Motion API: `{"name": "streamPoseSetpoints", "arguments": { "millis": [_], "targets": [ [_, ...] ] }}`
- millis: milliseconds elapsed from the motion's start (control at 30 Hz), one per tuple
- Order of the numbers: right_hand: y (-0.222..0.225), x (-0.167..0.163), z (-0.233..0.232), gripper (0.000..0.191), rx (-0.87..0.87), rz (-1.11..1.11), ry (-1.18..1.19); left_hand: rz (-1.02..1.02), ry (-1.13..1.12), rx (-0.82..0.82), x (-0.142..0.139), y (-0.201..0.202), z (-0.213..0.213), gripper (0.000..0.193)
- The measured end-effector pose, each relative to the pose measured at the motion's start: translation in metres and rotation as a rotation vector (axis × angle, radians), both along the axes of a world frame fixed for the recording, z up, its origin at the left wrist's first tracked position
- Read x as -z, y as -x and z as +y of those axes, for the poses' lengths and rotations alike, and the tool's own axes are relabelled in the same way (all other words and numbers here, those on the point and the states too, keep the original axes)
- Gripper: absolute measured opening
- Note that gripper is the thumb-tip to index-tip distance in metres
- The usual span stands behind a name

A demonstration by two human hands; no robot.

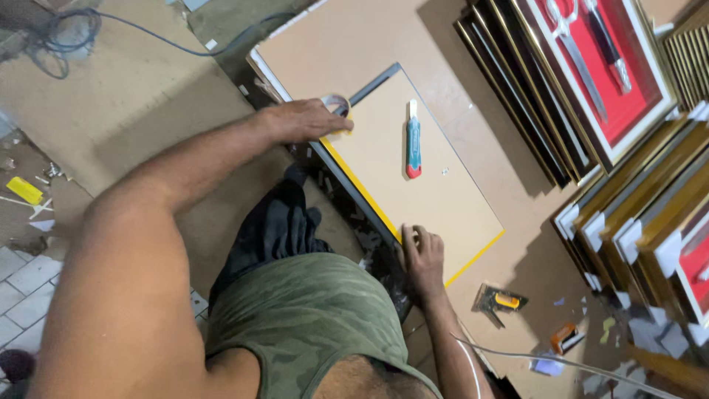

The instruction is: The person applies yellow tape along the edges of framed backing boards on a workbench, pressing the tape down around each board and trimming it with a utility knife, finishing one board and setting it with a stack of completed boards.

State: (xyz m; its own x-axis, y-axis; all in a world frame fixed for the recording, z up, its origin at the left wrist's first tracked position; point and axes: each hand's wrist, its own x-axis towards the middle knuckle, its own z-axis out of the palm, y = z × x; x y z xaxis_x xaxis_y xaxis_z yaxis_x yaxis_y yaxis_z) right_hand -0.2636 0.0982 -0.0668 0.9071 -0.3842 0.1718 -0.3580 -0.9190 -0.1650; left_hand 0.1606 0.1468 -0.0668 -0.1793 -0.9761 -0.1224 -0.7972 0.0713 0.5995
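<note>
A picture frame lies face down on a brown board, its tan backing board (pixel 436 199) edged with yellow tape (pixel 363 191) along the near side and the lower right end. My left hand (pixel 306 120) rests at the frame's far corner, shut on a roll of tape (pixel 337 102). At the near corner, my right hand (pixel 422 255) presses its fingertips on the taped edge and holds nothing. A teal and red utility knife (pixel 413 140) lies on the backing board between my hands.
Gold and dark frames (pixel 650 214) are stacked at the right, one red-backed (pixel 628 96) with scissors and a knife mounted inside. A yellow and black hand tool (pixel 499 301) and an orange object (pixel 565 338) lie by my right arm. A blue cable (pixel 159 37) runs at the top left.
</note>
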Motion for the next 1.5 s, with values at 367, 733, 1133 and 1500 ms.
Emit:
{"name": "streamPoseSetpoints", "arguments": {
  "millis": [367, 733, 1133, 1500],
  "targets": [
    [-0.278, -0.051, -0.030, 0.066, -0.307, -0.052, -0.018, 0.134, 0.175, -0.523, -0.032, -0.009, 0.054, 0.093],
    [-0.313, -0.018, -0.046, 0.015, -0.305, -0.166, -0.069, 0.718, -0.108, -1.104, 0.015, -0.046, 0.090, 0.056],
    [-0.315, -0.004, -0.065, 0.020, -0.297, -0.205, -0.157, 0.779, 0.777, -1.461, 0.008, -0.132, 0.062, 0.053],
    [-0.317, 0.035, -0.081, 0.014, -0.357, -0.277, -0.120, 0.815, 0.098, -1.131, 0.039, -0.083, 0.012, 0.058]
  ]
}}
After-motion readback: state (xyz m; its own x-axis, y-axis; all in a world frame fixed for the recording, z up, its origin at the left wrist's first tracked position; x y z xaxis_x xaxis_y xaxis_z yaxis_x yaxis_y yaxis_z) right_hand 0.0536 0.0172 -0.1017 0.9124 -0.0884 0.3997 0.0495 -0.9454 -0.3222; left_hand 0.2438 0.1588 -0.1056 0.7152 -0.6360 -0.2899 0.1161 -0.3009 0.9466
